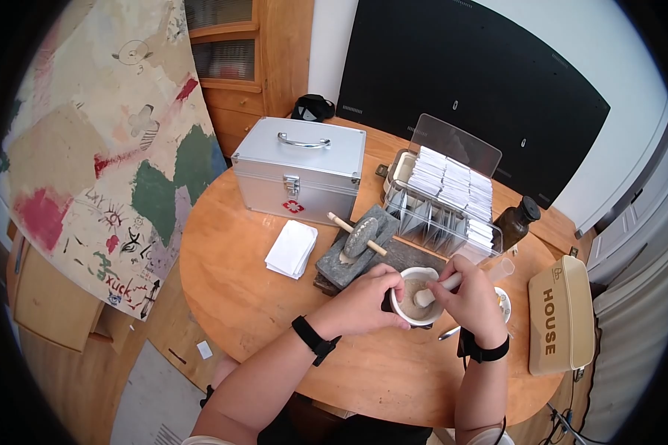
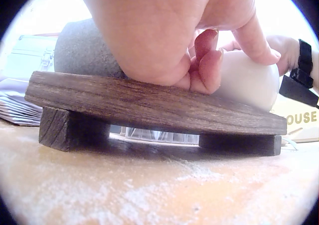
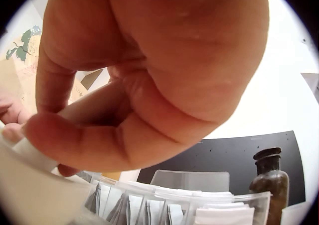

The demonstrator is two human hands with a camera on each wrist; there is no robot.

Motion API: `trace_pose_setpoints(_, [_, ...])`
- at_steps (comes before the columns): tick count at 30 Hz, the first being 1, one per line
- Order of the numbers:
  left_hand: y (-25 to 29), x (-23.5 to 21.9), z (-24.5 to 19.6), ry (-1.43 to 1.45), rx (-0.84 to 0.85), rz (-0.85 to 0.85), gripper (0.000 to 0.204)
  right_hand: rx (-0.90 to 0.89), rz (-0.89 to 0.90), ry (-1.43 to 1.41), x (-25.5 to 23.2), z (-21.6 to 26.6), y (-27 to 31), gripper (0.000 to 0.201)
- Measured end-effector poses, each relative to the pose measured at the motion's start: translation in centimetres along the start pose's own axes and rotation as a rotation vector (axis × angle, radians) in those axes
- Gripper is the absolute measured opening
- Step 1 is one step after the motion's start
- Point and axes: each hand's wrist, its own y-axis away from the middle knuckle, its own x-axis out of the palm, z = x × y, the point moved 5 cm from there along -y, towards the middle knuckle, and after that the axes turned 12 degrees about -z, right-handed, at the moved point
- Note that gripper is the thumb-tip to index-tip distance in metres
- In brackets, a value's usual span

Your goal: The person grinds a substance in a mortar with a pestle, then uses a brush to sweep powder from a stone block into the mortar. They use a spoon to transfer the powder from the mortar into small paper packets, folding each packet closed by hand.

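Note:
A white mortar (image 1: 416,323) with pale brown powder (image 1: 410,300) in it sits at the right front of the round table. My left hand (image 1: 364,298) grips its left side, thumb near the front and a finger at the rim. In the left wrist view the mortar (image 2: 249,83) stands by a dark wooden board on feet (image 2: 149,105). With curled fingers, my right hand (image 1: 473,300) holds a white pestle (image 1: 424,297), its rounded head down in the powder. Just behind the left hand is a grey stone grinder with a wheel (image 1: 361,236) on a wooden rod.
A silver metal case (image 1: 300,170) and a stack of white papers (image 1: 292,249) stand left. Behind the mortar is a clear organizer of paper packets (image 1: 453,182), beside a brown bottle (image 1: 518,215). A tan HOUSE box (image 1: 560,315) stands right; a spoon (image 1: 448,334) lies near the mortar.

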Motion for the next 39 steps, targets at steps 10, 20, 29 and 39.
trace_pose_setpoints(10, [0.1,0.0,0.0,0.016,0.001,-0.003,0.048,0.002,0.098,-0.013,0.1,0.5,0.3,0.026])
trace_pose_setpoints(20, [0.0,0.1,0.1,0.029,-0.006,-0.003,0.048,-0.062,0.064,-0.059,0.4,1.5,0.4,0.026])
trace_pose_setpoints(29, [0.1,0.0,0.0,0.028,-0.011,-0.003,0.048,-0.082,-0.097,-0.032,0.6,0.8,0.3,0.024])
trace_pose_setpoints(39, [0.1,0.0,-0.2,0.009,0.0,-0.002,0.048,-0.034,-0.003,0.006,-0.1,0.2,0.1,0.026])
